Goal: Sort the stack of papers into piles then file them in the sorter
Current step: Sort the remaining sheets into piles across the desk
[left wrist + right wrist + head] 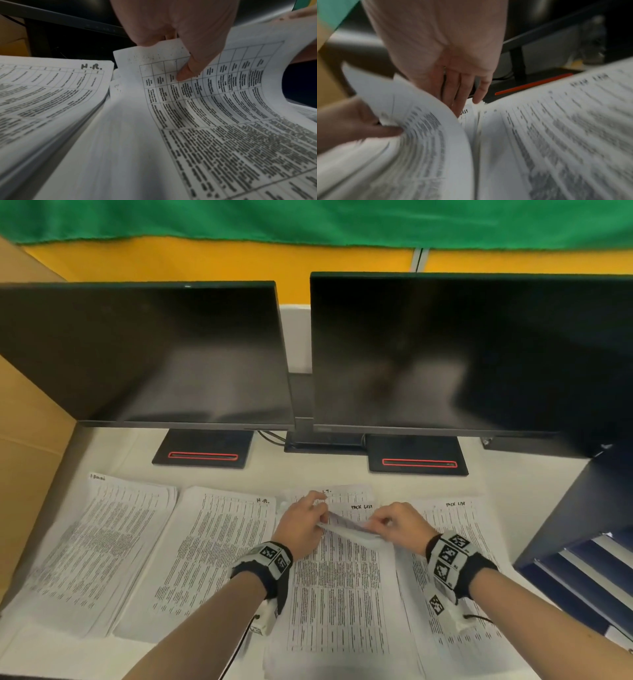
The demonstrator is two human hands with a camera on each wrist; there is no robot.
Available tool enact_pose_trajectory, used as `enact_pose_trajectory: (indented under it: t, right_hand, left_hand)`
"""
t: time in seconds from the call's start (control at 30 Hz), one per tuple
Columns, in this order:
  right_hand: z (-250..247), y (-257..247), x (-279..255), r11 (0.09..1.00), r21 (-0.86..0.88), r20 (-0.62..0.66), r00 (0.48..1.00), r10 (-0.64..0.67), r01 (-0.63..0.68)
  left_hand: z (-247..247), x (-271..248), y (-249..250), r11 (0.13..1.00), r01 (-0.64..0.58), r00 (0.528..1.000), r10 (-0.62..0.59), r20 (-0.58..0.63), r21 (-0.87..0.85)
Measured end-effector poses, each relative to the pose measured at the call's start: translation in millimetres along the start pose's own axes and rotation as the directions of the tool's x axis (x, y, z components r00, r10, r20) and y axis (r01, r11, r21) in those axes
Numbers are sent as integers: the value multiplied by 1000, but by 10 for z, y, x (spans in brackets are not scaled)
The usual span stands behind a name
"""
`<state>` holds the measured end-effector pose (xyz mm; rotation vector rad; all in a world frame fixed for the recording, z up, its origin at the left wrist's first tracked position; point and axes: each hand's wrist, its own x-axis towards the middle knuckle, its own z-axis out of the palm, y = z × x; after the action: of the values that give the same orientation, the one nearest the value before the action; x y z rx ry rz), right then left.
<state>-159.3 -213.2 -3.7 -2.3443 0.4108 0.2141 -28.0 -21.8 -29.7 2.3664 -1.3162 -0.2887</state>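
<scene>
Several piles of printed sheets lie side by side on the white desk (113, 450). The top sheet (352, 531) of the middle pile (339, 594) is lifted at its far edge and curls back toward me. My left hand (317, 513) pinches its top left corner, with the thumb (187, 71) on the printed grid. My right hand (378, 522) holds the top right edge, its fingers (462, 88) reaching down behind the curl. The pile marked H.R. (51, 88) lies just left of it. Another pile (455, 542) lies to the right. The dark sorter (582, 563) stands at the right edge.
Two dark monitors (147, 354) (462, 354) stand on black bases just behind the piles. A cardboard wall (27, 422) closes off the left side. A further pile (102, 535) lies at the far left. Bare desk shows between the bases and the papers.
</scene>
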Motion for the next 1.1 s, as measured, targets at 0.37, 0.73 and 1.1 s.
enact_pose_trajectory:
  t: [0.37,0.73,1.1]
  right_hand:
    - [-7,-34,291,954,-167,-42,968,247,-251]
    - [184,-97,-3,845,415,184,941,285,-338]
    - [8,540,115,566,569,255,782,569,-597]
  left_hand:
    - [27,-52,-5,1000,3,1000,-4,-25,-30]
    - [-60,-72,-16,993,51,999,-52,-5,-110]
    - [-157,10,-1,985,108,994,-108,8,-131]
